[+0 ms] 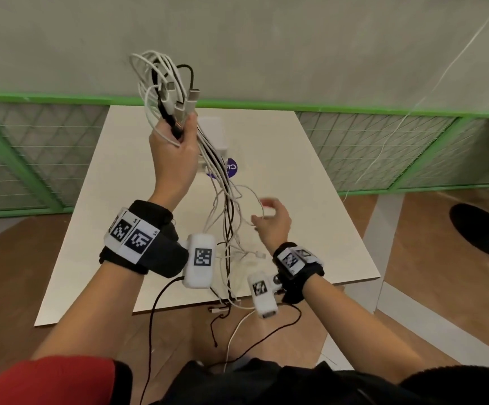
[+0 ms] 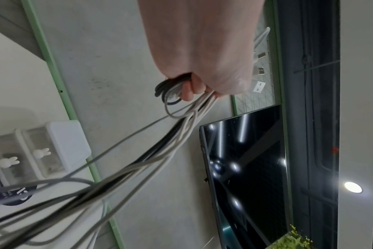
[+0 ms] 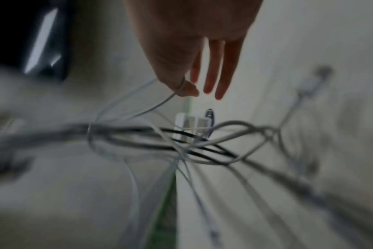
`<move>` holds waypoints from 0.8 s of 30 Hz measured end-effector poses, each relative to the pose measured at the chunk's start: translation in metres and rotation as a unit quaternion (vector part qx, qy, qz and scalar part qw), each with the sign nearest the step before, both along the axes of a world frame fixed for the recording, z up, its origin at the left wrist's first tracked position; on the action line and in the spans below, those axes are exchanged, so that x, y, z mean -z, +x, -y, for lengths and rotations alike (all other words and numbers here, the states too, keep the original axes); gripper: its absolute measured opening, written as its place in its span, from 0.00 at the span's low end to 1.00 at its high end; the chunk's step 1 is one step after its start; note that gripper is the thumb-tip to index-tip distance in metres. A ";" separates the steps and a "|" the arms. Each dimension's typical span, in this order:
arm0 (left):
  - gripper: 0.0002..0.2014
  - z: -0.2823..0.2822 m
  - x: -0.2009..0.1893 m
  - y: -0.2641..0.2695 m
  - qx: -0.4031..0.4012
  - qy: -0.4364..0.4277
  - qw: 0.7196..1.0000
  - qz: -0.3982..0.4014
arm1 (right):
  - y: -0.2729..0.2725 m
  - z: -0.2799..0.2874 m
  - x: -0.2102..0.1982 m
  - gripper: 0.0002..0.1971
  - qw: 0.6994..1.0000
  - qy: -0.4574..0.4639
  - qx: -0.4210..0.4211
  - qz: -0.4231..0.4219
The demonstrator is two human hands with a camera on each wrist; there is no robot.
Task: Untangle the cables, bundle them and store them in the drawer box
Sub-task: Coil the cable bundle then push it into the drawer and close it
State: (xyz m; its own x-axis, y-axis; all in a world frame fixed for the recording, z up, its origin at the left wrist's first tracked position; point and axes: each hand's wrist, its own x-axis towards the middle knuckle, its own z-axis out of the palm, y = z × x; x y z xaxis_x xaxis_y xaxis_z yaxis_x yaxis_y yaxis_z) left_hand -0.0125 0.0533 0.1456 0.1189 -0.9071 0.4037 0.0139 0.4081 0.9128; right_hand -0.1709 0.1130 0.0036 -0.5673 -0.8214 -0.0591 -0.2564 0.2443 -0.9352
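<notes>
My left hand [image 1: 178, 135] is raised above the white table [image 1: 310, 200] and grips a bunch of white and black cables [image 1: 161, 80], with looped ends and several USB plugs sticking up above the fist. In the left wrist view the left hand [image 2: 202, 59] has its fingers curled round the cables [image 2: 160, 151]. The strands hang tangled down to the table, and some ends drop over its near edge. Lower right, my right hand [image 1: 269, 217] pinches one thin white cable [image 3: 151, 107] between thumb and forefinger, the other fingers [image 3: 226, 75] straight. The white drawer box [image 1: 212, 133] stands at the table's back, partly hidden.
A round purple sticker [image 1: 231, 168] lies in front of the box. A green-framed mesh fence [image 1: 369, 147] runs behind the table. A black round stand base [image 1: 483, 229] sits on the wooden floor at right. A dark monitor [image 2: 245, 168] shows in the left wrist view.
</notes>
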 end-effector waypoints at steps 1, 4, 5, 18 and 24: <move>0.13 0.000 0.000 0.000 0.013 0.007 1.000 0.010 | 0.002 0.002 -0.003 0.24 0.994 -0.039 -0.057 -0.090; 0.13 0.000 0.001 -0.001 0.035 0.020 0.999 0.036 | 0.013 0.008 -0.025 0.27 0.964 -0.102 -0.225 -0.098; 0.13 0.000 0.001 -0.002 0.036 0.023 0.998 0.036 | 0.016 0.009 -0.034 0.22 0.960 -0.103 -0.252 -0.069; 0.11 -0.005 0.002 0.005 -0.019 -0.062 0.990 0.127 | 0.009 0.011 -0.042 0.16 0.962 -0.199 -0.159 -0.100; 0.07 0.005 -0.034 0.023 -0.087 -0.118 0.989 0.000 | -0.016 -0.023 0.041 0.20 0.984 0.054 -0.063 -0.157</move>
